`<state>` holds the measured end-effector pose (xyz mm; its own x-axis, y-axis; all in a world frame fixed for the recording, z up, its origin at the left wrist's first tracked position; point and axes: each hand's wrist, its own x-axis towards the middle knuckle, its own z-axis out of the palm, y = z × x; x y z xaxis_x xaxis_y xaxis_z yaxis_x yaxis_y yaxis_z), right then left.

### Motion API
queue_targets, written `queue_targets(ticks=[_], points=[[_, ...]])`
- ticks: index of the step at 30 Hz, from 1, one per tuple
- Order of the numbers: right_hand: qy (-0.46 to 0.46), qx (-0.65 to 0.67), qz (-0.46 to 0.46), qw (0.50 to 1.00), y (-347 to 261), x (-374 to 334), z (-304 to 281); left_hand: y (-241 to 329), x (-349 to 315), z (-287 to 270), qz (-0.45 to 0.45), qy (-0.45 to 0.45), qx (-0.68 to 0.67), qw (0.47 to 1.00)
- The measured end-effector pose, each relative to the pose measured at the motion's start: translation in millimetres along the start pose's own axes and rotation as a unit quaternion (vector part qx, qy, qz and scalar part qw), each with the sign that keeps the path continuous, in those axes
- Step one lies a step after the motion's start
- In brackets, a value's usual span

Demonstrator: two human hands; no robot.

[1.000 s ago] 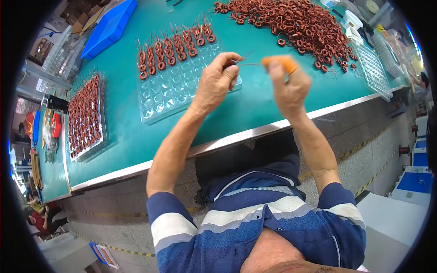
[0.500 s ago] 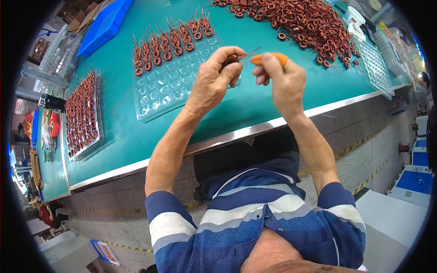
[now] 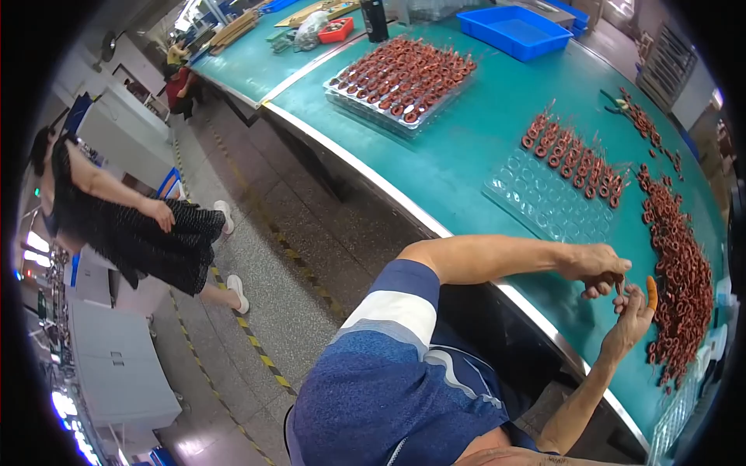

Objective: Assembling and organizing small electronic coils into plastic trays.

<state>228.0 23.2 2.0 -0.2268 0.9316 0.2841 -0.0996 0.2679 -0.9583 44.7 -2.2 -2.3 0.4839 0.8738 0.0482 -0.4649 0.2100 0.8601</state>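
Observation:
Over the table's right part, my two hands meet beside a heap of reddish-brown wire-wound ring coils (image 3: 680, 279). My left hand (image 3: 594, 266) is closed, its fingertips pinching a small coil (image 3: 619, 284) that is mostly hidden. Just below it, my right hand (image 3: 628, 326) has its fingers bent and pressed together near the same coil; what they grip is too small to make out. An orange finger cot (image 3: 652, 293) covers one right finger, which points up. Behind my left forearm lies a clear tray (image 3: 528, 198) with round pockets, its far rows filled with coils standing leads up.
A full coil tray (image 3: 365, 111) sits farther left on the green table (image 3: 458, 167). Beyond are a blue bin (image 3: 517, 46), a black cylinder (image 3: 374, 19), a red box (image 3: 336, 31) and pliers (image 3: 615, 103). Someone in black (image 3: 148, 225) walks in the left aisle.
The view has swung left, bringing the aisle and a walking person in. My hands have come closer together; the wire leads seen stretched between them no longer show.

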Motion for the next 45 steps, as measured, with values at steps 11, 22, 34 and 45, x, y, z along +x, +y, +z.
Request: queue_targets(ticks=[11, 22, 34, 45], points=[[-0.028, -0.043, 0.033, 0.998, -0.6, 9.0, -12.4, -8.8, 22.5, -4.7, 0.041, 0.039, 0.094, 0.994], [0.015, 0.004, 0.051, 0.999, -12.4, 6.5, -22.9, -0.3, 19.6, 13.4, 0.230, -0.027, 0.430, 0.873], [0.067, -0.021, 0.027, 0.997, -25.0, 11.1, -3.3, 5.8, 13.2, 12.2, 0.132, 0.114, 0.294, 0.940], [-0.078, 0.024, 0.138, 0.987, -19.7, 3.5, 4.1, 7.5, 1.7, 8.8, 0.180, 0.109, 0.483, 0.850]])
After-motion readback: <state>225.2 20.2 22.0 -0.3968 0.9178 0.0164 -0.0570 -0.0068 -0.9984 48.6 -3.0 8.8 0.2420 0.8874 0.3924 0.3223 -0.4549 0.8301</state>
